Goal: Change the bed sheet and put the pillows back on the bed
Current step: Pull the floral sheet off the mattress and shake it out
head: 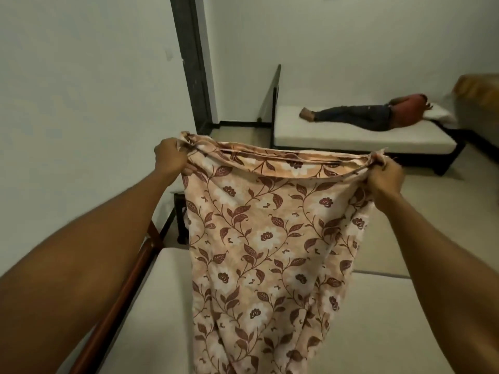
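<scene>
Fingers [189,168] of left hand [170,156] and right hand [384,179] clenched on sheet [270,238] top corners; sheet hangs over bare mattress [399,325]. Stripping looks done. Spreading, tucking, pillows all pending.

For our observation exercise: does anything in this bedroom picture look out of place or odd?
Nothing is damaged. The floral sheet hangs bunched between the left hand and right hand over a bare mattress, not yet spread. A person lies on the far bed.
</scene>
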